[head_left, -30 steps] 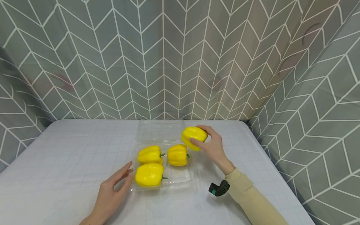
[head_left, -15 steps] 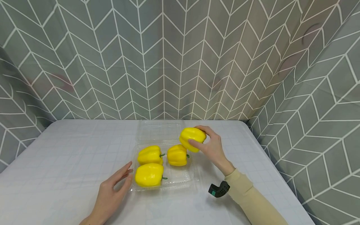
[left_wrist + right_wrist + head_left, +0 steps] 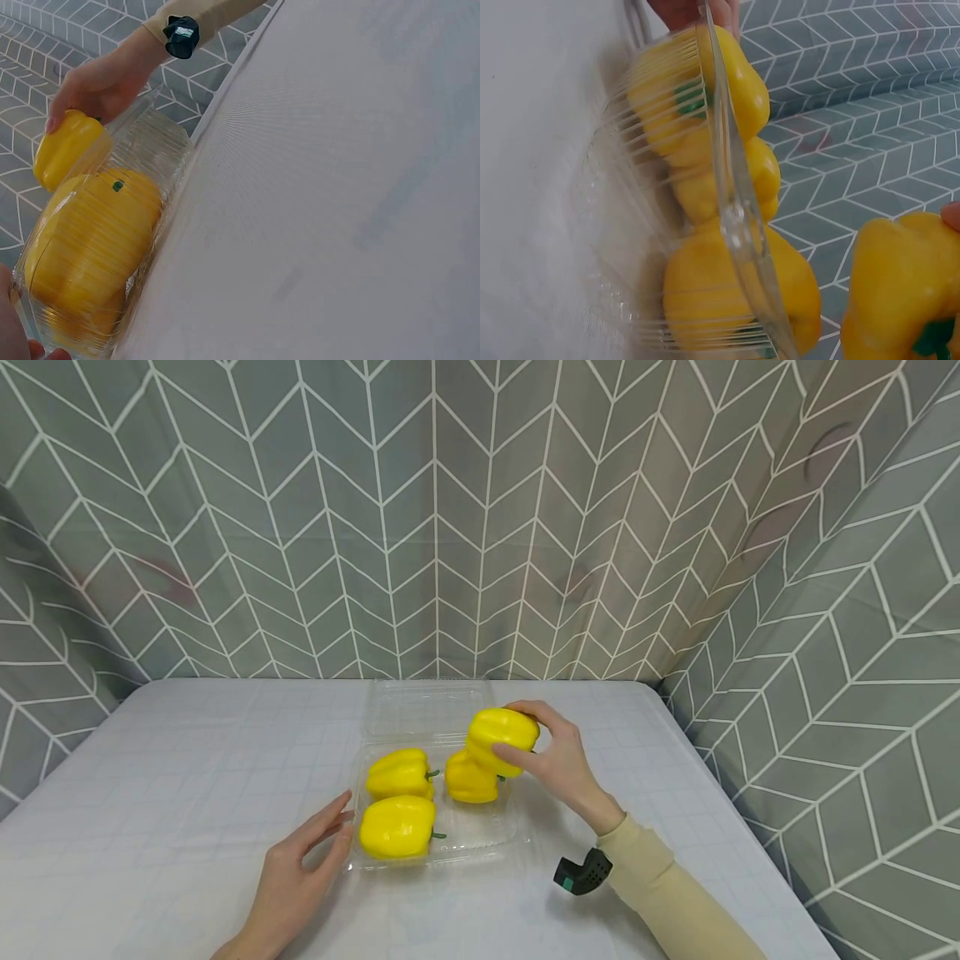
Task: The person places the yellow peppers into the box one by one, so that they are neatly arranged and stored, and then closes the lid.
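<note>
My right hand (image 3: 562, 760) grips a yellow bell pepper (image 3: 501, 735) and holds it above the back right of a clear plastic clamshell container (image 3: 472, 835). Inside the container lie three more yellow peppers: one at the back left (image 3: 399, 773), one at the front left (image 3: 397, 827), and one at the right (image 3: 471, 779), partly hidden behind the held pepper. Fingers fairly straight, my left hand (image 3: 303, 868) rests against the container's left wall. In the right wrist view, the held pepper (image 3: 900, 285) is apart from the container's rim (image 3: 739, 225).
The container's lid (image 3: 427, 710) lies folded back toward the table's far edge. A white cloth covers the table (image 3: 187, 760). A patterned curtain (image 3: 450, 527) hangs behind and at the sides. A black wrist device (image 3: 583, 872) sits by my right sleeve.
My right hand has carried its pepper left and slightly toward me, so it now overlaps the right-hand pepper in the head view. The left hand has stayed in place.
</note>
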`<action>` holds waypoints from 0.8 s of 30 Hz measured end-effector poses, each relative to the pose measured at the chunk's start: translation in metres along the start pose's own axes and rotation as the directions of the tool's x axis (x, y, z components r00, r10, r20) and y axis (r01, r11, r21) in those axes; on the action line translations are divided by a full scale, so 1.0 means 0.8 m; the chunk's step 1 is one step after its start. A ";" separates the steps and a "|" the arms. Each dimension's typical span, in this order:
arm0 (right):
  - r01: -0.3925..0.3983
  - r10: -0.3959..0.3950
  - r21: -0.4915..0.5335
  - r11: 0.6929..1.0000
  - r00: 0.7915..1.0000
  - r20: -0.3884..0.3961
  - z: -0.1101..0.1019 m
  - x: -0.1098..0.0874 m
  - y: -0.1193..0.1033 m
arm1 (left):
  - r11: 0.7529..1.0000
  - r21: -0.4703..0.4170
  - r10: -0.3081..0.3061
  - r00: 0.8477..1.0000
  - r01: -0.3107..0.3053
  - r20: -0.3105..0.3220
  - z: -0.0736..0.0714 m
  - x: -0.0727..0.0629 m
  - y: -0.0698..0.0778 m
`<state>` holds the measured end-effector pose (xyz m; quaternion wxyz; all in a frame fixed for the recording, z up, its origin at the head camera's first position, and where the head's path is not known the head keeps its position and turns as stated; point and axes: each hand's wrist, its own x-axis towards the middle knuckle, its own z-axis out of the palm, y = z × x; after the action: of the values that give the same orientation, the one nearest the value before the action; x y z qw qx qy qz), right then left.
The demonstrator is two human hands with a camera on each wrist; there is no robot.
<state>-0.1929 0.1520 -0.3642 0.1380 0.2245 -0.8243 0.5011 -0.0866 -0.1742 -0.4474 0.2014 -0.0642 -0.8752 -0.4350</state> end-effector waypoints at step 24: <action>0.023 -0.023 -0.015 1.000 0.999 0.031 0.000 -0.024 -0.017 | 1.000 -0.017 0.008 1.000 -0.008 -0.011 0.001 -0.001 -0.004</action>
<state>-0.1699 0.1509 -0.3627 0.1328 0.2406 -0.8275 0.4896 -0.0869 -0.1754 -0.4503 0.2072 -0.0671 -0.8701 -0.4421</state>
